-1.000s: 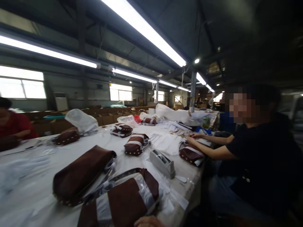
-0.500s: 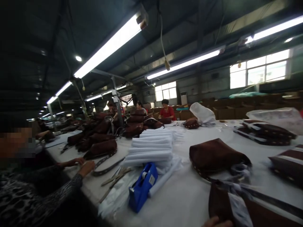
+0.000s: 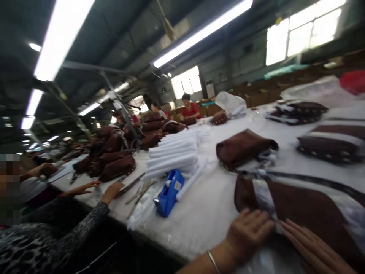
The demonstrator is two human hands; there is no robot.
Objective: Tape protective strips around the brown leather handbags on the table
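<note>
A dark brown leather bag point(image 3: 308, 201) lies on the table at the lower right, with a white wrapping strip point(image 3: 264, 194) around one end. At the near edge of this strip, my left hand point(image 3: 249, 232) has its fingers bent onto the material; a thin bracelet circles its wrist. Beside it, my right hand point(image 3: 313, 243) rests on the bag with fingers stretched out, their tips near the strip. Motion blurs both hands somewhat. A dark strap point(image 3: 313, 179) runs along the bag's far side.
Left of the bag stands a blue tape dispenser point(image 3: 170, 194), before a stack of white rolls point(image 3: 171, 156). Scissors point(image 3: 141, 192) lie near the edge. Another brown bag point(image 3: 245, 148) sits beyond. A co-worker's hands point(image 3: 112, 192) are at a strap on the left.
My view has tilted down and rolled. Both my hands now show on the bag, where only some fingers showed at its edge before. The co-worker's hand has shifted along the strap.
</note>
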